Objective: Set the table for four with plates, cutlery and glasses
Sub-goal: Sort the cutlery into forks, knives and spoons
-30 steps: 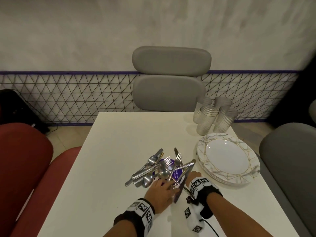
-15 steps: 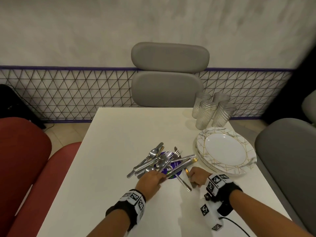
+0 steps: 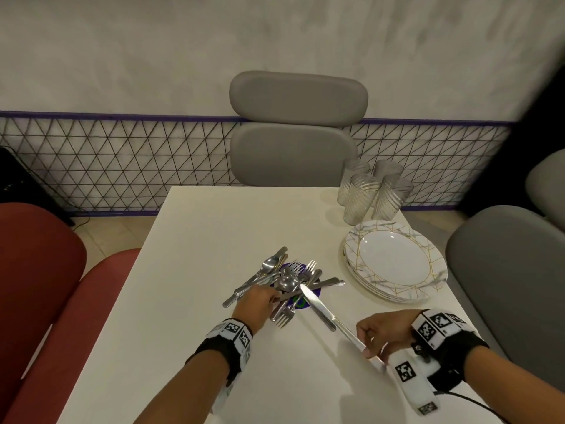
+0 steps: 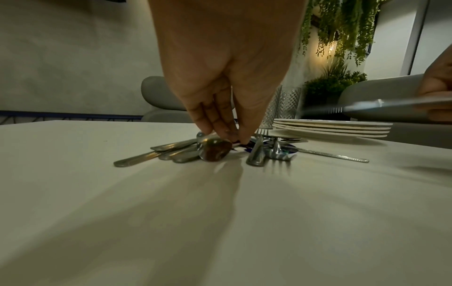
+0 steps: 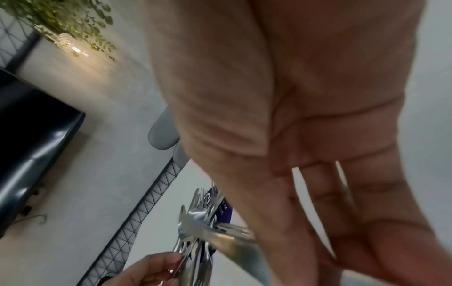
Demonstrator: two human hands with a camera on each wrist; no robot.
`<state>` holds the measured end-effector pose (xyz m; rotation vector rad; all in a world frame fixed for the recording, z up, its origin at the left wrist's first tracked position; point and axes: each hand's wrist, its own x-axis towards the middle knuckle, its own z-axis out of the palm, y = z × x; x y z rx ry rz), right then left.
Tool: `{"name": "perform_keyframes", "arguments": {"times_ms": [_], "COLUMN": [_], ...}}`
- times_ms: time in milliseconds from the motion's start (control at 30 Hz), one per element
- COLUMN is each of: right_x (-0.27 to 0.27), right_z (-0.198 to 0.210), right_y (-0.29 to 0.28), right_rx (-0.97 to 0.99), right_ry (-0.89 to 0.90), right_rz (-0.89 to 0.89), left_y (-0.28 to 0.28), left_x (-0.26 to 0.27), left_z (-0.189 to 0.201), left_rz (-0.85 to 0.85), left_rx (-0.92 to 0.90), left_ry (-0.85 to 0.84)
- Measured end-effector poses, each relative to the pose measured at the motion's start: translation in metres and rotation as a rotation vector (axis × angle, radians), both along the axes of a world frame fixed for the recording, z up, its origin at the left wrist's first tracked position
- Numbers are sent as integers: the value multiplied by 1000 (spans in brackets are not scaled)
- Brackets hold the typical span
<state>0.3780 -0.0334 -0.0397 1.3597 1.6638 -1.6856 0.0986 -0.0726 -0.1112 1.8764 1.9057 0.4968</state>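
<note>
My right hand (image 3: pixel 385 331) pinches a knife (image 3: pixel 331 319) by its handle, blade pointing back toward the cutlery pile (image 3: pixel 286 281) mid-table. I judge it stiff, slick and light; the handle is the safe hold. My left hand (image 3: pixel 256 305) has fingertips down on the pile, apparently pinching one piece; which one I cannot tell. The pieces overlap, so an exact count is hidden. Beyond, the plates (image 3: pixel 394 261) sit stacked, and the glasses (image 3: pixel 373 191), fragile, stand clustered at the far corner.
</note>
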Motion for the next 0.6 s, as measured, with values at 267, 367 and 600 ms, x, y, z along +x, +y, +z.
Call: {"name": "perform_keyframes", "arguments": {"times_ms": [267, 367, 600], "right_x": [-55, -94, -139], "right_z": [-11, -20, -37], "right_y": [1, -8, -16], "right_rx": [266, 492, 767], "right_ry": [39, 71, 321], "right_rz": [-101, -30, 153], "left_y": [-10, -15, -19], "left_x": [9, 15, -7], "left_z": [2, 16, 11], "left_rz": [-19, -12, 355], "left_rx": [68, 72, -14], "left_ry": [-43, -255, -679]}}
